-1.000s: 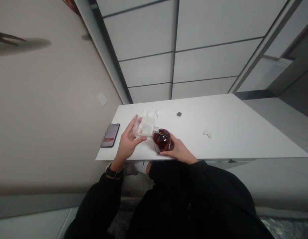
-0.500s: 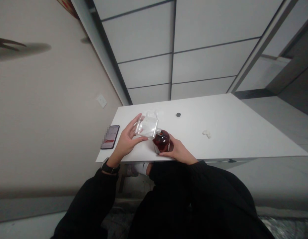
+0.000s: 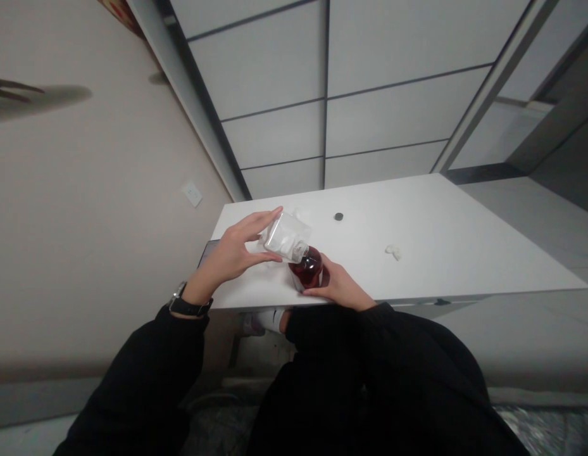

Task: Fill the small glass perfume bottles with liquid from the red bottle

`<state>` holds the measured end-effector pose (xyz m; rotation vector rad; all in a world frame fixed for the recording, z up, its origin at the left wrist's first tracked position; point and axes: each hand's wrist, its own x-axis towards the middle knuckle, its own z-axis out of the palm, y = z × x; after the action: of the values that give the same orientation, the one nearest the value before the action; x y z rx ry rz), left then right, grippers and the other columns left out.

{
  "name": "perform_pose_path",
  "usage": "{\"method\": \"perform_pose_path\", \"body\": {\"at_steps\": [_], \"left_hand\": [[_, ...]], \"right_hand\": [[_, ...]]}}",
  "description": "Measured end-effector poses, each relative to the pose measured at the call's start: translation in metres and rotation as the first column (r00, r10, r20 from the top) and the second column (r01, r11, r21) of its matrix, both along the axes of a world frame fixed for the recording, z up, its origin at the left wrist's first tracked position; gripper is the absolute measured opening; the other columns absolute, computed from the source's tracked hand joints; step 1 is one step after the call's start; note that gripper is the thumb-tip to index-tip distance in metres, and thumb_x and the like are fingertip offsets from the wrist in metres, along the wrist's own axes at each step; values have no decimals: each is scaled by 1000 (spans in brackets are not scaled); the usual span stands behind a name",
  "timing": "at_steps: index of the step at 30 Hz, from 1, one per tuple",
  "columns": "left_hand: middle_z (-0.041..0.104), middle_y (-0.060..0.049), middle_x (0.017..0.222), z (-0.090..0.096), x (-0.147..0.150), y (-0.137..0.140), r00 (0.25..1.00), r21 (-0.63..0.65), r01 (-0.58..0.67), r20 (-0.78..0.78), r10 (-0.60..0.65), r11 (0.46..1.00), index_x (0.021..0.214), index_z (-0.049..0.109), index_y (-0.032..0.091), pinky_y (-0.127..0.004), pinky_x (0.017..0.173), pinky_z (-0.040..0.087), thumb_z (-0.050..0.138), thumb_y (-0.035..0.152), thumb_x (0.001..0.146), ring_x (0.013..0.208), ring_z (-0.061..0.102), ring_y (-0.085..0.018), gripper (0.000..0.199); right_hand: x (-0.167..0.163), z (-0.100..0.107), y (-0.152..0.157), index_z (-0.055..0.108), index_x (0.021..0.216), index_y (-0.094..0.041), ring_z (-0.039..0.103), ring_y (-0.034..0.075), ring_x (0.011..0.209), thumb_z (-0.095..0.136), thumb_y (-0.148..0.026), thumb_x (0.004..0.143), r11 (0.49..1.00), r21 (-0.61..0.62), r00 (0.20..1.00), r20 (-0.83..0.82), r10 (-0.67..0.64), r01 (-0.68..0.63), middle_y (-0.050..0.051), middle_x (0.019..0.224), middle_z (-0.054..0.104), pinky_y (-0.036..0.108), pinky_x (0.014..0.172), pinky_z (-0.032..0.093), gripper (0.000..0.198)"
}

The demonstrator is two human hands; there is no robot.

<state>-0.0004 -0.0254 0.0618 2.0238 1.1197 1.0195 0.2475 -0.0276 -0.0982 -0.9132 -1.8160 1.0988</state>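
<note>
My left hand [image 3: 234, 250] grips a clear, square-sided bottle [image 3: 285, 235] between thumb and fingers. The clear bottle is tilted, its neck pointing down and right at the top of a dark red bottle [image 3: 307, 271]. Whether the two necks touch I cannot tell, since the clear neck covers the other opening. Around the right side of the dark red bottle my right hand [image 3: 341, 285] is closed, and that bottle stands upright near the table's front edge.
On the white table [image 3: 445, 253] lie a small dark round cap [image 3: 338, 216] and a crumpled whitish scrap [image 3: 393, 251]. A phone [image 3: 207, 252] at the left edge is partly covered by my left hand. White panelled doors [image 3: 275, 136] rise behind; a wall [image 3: 108, 221] stands left.
My left hand has tipped the clear bottle further, its base rising and its neck turning more downward. My left wrist has swung left over the phone. The right hand holds still.
</note>
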Motion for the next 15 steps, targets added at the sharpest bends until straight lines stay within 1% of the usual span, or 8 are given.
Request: {"method": "perform_pose_path", "body": {"at_steps": [3, 6, 9, 12, 15], "left_hand": [[62, -9, 154, 8, -1, 4, 977, 66, 64, -207, -49, 996, 148, 63, 30, -51, 111, 57, 94, 49, 72, 140, 58, -36, 84], [60, -11, 156, 16, -3, 8, 902, 180, 152, -427, -62, 972, 157, 52, 32, -53, 115, 53, 85, 58, 81, 140, 58, -33, 87], [61, -13, 153, 25, -2, 9, 835, 249, 222, -548, -52, 943, 161, 46, 30, -51, 117, 50, 81, 53, 88, 139, 60, -32, 84], [61, -13, 153, 34, 3, 8, 786, 249, 254, -617, -49, 935, 162, 44, 29, -48, 115, 49, 80, 47, 91, 138, 60, -31, 81], [59, -13, 153, 42, 9, 5, 741, 235, 259, -670, -37, 937, 162, 43, 30, -46, 113, 50, 79, 47, 92, 136, 60, -31, 80]], "right_hand": [[0, -3, 1, 51, 156, -25, 60, 37, 142, 97, -40, 70, 1000, 6, 1000, 0, 3, -3, 14, 152, 64, 55, 121, 45, 99], [0, -5, 2, 49, 157, -25, 58, 37, 143, 97, -41, 70, 1000, 8, 1000, 3, 11, -11, 14, 154, 62, 55, 122, 44, 101], [0, -6, 3, 47, 158, -26, 57, 36, 144, 96, -42, 70, 1000, 10, 1000, 2, 20, -20, 13, 155, 61, 55, 122, 43, 102], [0, -6, 3, 46, 158, -26, 61, 36, 139, 96, -43, 71, 1000, 4, 1000, 5, 17, -17, 13, 151, 64, 55, 120, 46, 102], [0, -5, 2, 47, 157, -25, 63, 36, 137, 96, -43, 71, 1000, 2, 1000, 13, 13, -13, 14, 149, 66, 55, 118, 47, 101]]}}
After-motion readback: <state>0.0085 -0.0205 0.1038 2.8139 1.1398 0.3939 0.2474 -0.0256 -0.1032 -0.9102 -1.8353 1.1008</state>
